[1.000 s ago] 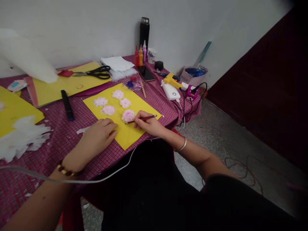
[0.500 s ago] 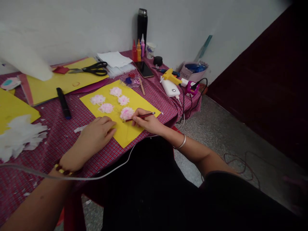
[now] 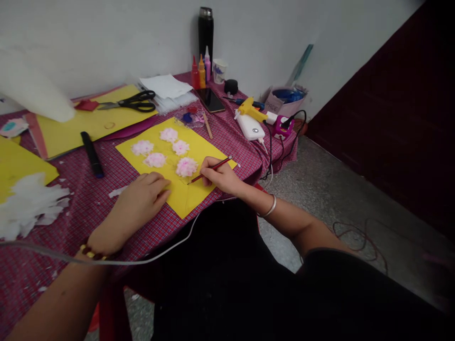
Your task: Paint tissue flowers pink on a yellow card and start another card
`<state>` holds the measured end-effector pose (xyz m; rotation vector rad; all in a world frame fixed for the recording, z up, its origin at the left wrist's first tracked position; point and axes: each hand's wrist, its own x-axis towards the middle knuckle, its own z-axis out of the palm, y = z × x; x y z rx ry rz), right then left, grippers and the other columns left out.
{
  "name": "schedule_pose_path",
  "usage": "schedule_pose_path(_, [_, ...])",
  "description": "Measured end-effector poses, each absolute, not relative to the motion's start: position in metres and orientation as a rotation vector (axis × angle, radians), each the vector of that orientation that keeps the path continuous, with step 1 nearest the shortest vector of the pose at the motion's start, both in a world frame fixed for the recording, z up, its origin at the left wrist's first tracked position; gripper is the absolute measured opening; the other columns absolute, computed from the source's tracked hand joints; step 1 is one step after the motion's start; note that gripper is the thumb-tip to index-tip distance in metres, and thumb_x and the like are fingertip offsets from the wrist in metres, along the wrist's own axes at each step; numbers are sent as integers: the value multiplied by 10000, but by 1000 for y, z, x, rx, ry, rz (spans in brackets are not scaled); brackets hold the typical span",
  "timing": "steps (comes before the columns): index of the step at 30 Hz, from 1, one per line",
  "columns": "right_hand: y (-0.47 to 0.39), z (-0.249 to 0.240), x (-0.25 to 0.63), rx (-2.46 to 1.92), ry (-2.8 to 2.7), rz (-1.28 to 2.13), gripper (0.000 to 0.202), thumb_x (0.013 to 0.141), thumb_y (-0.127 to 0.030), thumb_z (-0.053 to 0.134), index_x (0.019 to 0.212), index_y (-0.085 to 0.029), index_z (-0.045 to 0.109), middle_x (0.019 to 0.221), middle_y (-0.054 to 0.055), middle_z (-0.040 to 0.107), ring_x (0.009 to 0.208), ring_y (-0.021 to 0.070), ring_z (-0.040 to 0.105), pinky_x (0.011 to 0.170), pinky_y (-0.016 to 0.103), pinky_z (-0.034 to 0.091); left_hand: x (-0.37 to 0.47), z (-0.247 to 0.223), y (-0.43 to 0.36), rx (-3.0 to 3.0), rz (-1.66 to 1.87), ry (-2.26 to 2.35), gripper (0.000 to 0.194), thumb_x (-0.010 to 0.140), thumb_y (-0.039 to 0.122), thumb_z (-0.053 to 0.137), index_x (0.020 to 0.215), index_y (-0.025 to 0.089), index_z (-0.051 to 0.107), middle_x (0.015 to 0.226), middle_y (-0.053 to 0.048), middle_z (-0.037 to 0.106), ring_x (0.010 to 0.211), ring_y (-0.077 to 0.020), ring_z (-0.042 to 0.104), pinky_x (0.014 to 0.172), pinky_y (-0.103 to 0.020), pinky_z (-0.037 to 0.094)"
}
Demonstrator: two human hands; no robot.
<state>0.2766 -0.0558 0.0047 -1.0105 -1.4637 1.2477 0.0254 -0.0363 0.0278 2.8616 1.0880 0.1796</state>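
A yellow sheet of paper lies on the checked tablecloth, bearing several fluffy pink-and-white paper flowers. In my right hand is a dark red pencil, pinched between thumb and fingers. Its tip meets the sheet just below the lowest flower, where faint pencil lines show. My left hand rests flat over the sheet's left edge, fingers loosely spread and holding nothing. Partly under that hand's near side is a white paper scrap.
Black scissors lie on more yellow paper at the back left, near a black marker. White fringed paper is at far left. A phone, paint bottles and a yellow glue gun stand further back. A white cable crosses in front.
My right hand has shifted slightly right, and the pencil is tilted more steeply, its tip a little lower on the sheet. My left hand has stayed in place.
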Motion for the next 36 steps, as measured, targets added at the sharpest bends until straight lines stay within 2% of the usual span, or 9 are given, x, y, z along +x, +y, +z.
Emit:
schedule_pose_path(9, [-56,6,275,-991,-1518,1217,151,921,-268,533,803,-174,534,681,-12,628,592,98,544,582,226,428,25,28,-36,2839,165,1095,349,963,338,381,1021,138,660,1035,-143,631,967,-288,579,911,-447,482])
schedule_pose_path(16, [-56,6,275,-1020,-1517,1230,142,920,-230,519,788,-181,519,658,-24,610,596,103,551,599,234,435,25,28,-36,2822,162,1121,319,959,339,385,1020,167,646,1043,-125,629,989,-281,574,932,-444,475])
schedule_pose_path(25, [-56,3,277,-988,-1492,1218,151,889,-251,526,757,-180,509,604,-36,577,550,99,521,549,226,407,26,29,-36,2828,156,1102,326,962,319,392,1024,136,655,1033,-140,626,975,-289,575,923,-449,477])
schedule_pose_path(29, [-58,5,279,-942,-1396,1314,127,872,-271,524,781,-185,503,568,-52,571,500,89,516,520,218,419,24,28,-37,2843,159,1086,355,967,388,410,1050,137,646,1052,-144,625,992,-299,575,923,-459,477])
schedule_pose_path(33, [-65,11,282,-944,-1450,1408,108,789,-206,559,888,-164,570,652,-25,648,568,101,575,554,221,458,22,27,-37,2887,131,1058,404,922,509,498,1054,151,633,1087,-147,618,1026,-313,571,920,-457,478])
schedule_pose_path(36, [-68,13,281,-1014,-1475,1370,57,730,-148,547,777,-160,579,634,-26,607,569,99,550,542,218,442,22,26,-36,2898,96,1061,420,891,542,544,1048,161,627,1096,-141,611,1033,-313,571,921,-448,476])
